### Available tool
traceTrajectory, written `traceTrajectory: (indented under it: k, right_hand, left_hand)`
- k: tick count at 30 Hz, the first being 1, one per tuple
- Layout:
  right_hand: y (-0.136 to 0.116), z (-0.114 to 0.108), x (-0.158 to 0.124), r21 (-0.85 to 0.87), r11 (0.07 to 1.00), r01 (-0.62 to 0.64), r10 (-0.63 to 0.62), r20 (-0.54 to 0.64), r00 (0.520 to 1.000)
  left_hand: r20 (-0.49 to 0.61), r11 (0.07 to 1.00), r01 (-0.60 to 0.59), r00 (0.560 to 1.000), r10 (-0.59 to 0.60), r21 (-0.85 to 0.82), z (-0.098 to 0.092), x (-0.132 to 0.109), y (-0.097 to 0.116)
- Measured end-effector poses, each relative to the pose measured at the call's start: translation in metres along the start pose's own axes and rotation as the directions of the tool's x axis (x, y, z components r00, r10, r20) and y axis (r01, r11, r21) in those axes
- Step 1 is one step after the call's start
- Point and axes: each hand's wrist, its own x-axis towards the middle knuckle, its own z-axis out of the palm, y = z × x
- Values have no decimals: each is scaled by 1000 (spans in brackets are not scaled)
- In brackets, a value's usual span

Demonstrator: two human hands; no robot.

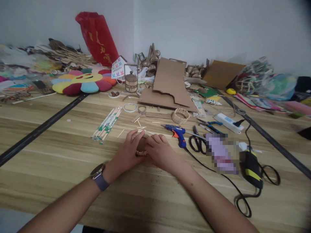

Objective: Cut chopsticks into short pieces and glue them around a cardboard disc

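Both my hands meet at the middle of the wooden table [60, 155]. My left hand [127, 153], with a watch on its wrist, and my right hand [159, 152] are closed round a small ring of wooden sticks on a cardboard disc [141, 149]. The fingers wrap its sides, so most of it is hidden. Loose short sticks [139, 123] lie just beyond my hands. A finished stick ring [180, 116] lies further back on the right.
A blue glue gun [177, 132], scissors [197, 141] and pliers [210, 124] lie right of my hands, with a power strip [228, 122] and black cables. Packs of chopsticks [107, 124] lie to the left. Cardboard sheets [170, 84], a flower cushion [84, 81] and craft clutter line the back.
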Motion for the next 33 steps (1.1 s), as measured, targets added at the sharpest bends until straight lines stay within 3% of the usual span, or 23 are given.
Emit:
traceTrajectory:
  k: [16, 33]
  right_hand:
    - [3, 16, -3, -79, 996, 47, -59, -155, 986]
    - [3, 16, -4, -77, 996, 49, -61, -163, 985]
  left_hand:
    - [-23, 999, 3, 1000, -2, 37, 1, 0, 1]
    - [-36, 998, -16, 999, 18, 59, 3, 0, 0]
